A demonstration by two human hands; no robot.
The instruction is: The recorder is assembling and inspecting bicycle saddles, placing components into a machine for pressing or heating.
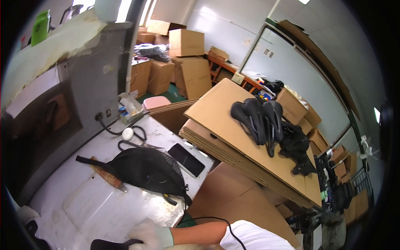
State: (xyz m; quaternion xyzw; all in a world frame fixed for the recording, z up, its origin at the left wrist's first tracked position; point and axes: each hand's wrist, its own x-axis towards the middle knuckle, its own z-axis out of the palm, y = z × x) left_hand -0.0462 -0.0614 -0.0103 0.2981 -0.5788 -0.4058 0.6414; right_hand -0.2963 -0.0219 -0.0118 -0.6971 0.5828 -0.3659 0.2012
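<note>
At the bottom edge my right hand [152, 235], in a pale glove, is closed around a black rounded piece [110, 245] that runs out of the picture. The hand is slightly blurred. My left hand cannot be made out. Farther up the white worktable [91, 204] lies a black waist bag [143, 168] with a strap and a mesh panel. A knife [109, 179] with a taped handle sticks out from under it. Beside the bag are a smartphone [186, 160] and scissors [139, 143] with black handles, next to a white round object [128, 133].
Right of the table, several black bicycle saddles [256, 121] lie on stacked flat cardboard [216, 104]. A black cable [208, 218] crosses near my right forearm. Cardboard boxes [187, 43] stand at the back. A green bottle [40, 28] sits on the ledge at upper left.
</note>
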